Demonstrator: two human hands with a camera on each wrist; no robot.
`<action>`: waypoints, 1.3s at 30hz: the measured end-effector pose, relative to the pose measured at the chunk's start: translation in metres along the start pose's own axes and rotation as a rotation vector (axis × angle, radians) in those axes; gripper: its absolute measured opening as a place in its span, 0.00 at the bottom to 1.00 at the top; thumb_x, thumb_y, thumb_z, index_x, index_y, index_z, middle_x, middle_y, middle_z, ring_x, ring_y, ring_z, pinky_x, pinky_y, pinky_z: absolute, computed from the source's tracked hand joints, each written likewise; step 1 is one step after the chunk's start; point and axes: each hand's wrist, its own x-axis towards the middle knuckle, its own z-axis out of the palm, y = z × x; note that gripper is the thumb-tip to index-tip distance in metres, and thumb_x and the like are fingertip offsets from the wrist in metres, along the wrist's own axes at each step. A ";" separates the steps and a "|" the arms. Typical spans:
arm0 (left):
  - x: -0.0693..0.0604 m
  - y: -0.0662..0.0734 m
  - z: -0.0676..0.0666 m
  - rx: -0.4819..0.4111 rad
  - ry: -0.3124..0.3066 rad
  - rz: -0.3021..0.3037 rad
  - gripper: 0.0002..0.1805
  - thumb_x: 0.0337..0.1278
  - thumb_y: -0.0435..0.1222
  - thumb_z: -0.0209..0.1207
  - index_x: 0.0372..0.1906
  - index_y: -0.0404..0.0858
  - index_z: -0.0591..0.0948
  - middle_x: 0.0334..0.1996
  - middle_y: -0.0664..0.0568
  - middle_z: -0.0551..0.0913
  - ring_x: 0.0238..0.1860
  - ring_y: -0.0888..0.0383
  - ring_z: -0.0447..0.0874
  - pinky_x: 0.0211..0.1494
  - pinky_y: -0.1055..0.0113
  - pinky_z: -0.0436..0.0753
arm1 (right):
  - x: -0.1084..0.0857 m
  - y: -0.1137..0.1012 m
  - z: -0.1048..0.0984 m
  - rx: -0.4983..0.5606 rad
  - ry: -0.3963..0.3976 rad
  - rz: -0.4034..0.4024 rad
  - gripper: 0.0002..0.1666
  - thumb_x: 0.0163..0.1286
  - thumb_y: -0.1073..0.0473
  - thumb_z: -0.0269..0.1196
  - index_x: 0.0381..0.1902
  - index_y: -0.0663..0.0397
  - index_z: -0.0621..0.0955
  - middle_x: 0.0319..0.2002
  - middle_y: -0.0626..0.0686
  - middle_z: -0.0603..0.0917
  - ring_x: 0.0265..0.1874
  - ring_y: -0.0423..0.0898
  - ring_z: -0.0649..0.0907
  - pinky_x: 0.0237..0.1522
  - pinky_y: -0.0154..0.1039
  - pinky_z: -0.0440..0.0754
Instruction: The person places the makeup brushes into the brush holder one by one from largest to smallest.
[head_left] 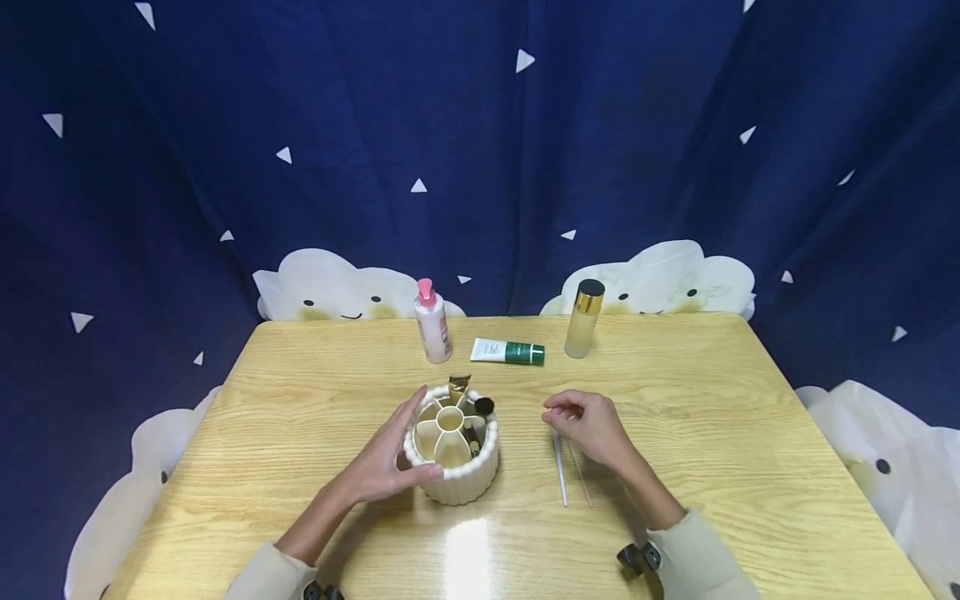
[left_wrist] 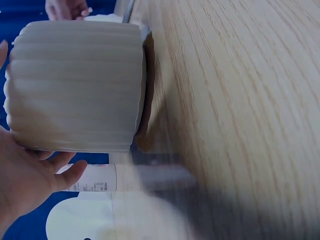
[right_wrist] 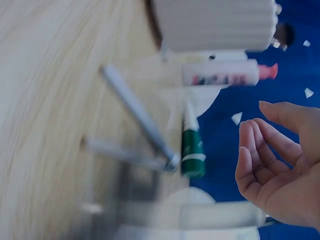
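My left hand (head_left: 386,462) holds a round cream organizer (head_left: 461,487) with ribbed sides and a beaded rim, thumb at the near rim and fingers on its far left side. Inside the organizer's compartments stand a gold-and-dark item (head_left: 459,387), a makeup brush with black bristles (head_left: 484,406) and small dark items (head_left: 472,438). To the right, my right hand (head_left: 592,427) hovers over the far ends of two slim pale sticks (head_left: 561,479), whose kind is unclear. In the right wrist view its fingers (right_wrist: 254,155) bend loosely around nothing, thumb apart.
Behind the organizer stands a white bottle with a pink top (head_left: 432,329). A white-and-green tube (head_left: 506,351) lies beside it, and a bottle with a gold-and-black cap (head_left: 583,321) stands farther right. The wooden table (head_left: 300,400) ends at a dark blue curtain (head_left: 480,125).
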 end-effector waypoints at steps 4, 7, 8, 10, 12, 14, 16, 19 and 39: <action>-0.001 0.000 -0.001 -0.017 0.013 0.045 0.56 0.45 0.51 0.66 0.76 0.49 0.45 0.74 0.39 0.52 0.72 0.36 0.53 0.66 0.30 0.57 | 0.004 0.017 -0.004 -0.015 -0.011 0.037 0.10 0.59 0.62 0.67 0.37 0.63 0.84 0.29 0.52 0.86 0.28 0.39 0.80 0.29 0.27 0.80; 0.000 0.000 -0.001 -0.013 0.023 0.050 0.56 0.44 0.51 0.67 0.76 0.45 0.47 0.73 0.39 0.54 0.71 0.36 0.55 0.66 0.30 0.59 | 0.005 0.028 -0.005 -0.025 -0.029 0.082 0.10 0.59 0.64 0.67 0.38 0.65 0.84 0.30 0.54 0.86 0.28 0.40 0.81 0.29 0.26 0.80; 0.000 0.000 -0.001 -0.010 0.026 0.049 0.57 0.44 0.51 0.67 0.75 0.44 0.48 0.73 0.39 0.54 0.71 0.37 0.56 0.66 0.31 0.59 | 0.005 0.031 -0.006 -0.031 -0.037 0.095 0.10 0.59 0.64 0.66 0.38 0.65 0.83 0.30 0.55 0.86 0.28 0.41 0.81 0.28 0.26 0.79; 0.001 0.001 -0.001 -0.003 0.031 0.046 0.57 0.42 0.52 0.68 0.75 0.42 0.49 0.73 0.39 0.55 0.71 0.37 0.56 0.66 0.31 0.59 | 0.005 0.037 -0.006 -0.052 -0.053 0.122 0.11 0.59 0.65 0.66 0.39 0.66 0.83 0.30 0.54 0.85 0.27 0.41 0.80 0.26 0.27 0.79; 0.002 0.001 0.000 -0.006 0.034 0.040 0.58 0.41 0.53 0.69 0.75 0.42 0.49 0.73 0.39 0.54 0.71 0.37 0.56 0.66 0.31 0.59 | 0.005 0.042 -0.006 -0.068 -0.066 0.147 0.12 0.57 0.65 0.67 0.38 0.67 0.82 0.28 0.53 0.84 0.26 0.41 0.80 0.24 0.27 0.78; 0.003 0.002 0.000 -0.017 0.033 0.027 0.60 0.39 0.53 0.70 0.75 0.43 0.49 0.74 0.39 0.54 0.72 0.37 0.55 0.66 0.31 0.59 | 0.006 0.046 -0.005 -0.085 -0.076 0.177 0.12 0.56 0.64 0.67 0.37 0.67 0.82 0.26 0.52 0.83 0.24 0.40 0.78 0.21 0.27 0.75; 0.004 0.003 0.001 -0.028 0.031 0.013 0.61 0.37 0.54 0.71 0.75 0.44 0.49 0.74 0.40 0.54 0.72 0.37 0.55 0.66 0.31 0.59 | 0.006 0.048 -0.004 -0.092 -0.080 0.206 0.11 0.55 0.64 0.67 0.36 0.66 0.82 0.24 0.51 0.81 0.22 0.40 0.77 0.19 0.27 0.73; 0.005 0.004 0.002 -0.029 0.031 -0.010 0.63 0.33 0.55 0.72 0.75 0.46 0.49 0.74 0.41 0.53 0.72 0.38 0.54 0.67 0.32 0.59 | 0.007 0.050 -0.002 -0.098 -0.087 0.245 0.11 0.53 0.65 0.67 0.34 0.65 0.82 0.23 0.50 0.80 0.20 0.40 0.75 0.18 0.27 0.71; 0.002 0.001 0.003 0.008 0.037 -0.006 0.65 0.29 0.59 0.72 0.75 0.46 0.49 0.72 0.40 0.57 0.70 0.37 0.59 0.65 0.32 0.63 | 0.012 0.042 0.007 -0.264 -0.042 0.280 0.06 0.43 0.68 0.65 0.19 0.58 0.77 0.17 0.50 0.77 0.16 0.42 0.73 0.17 0.29 0.69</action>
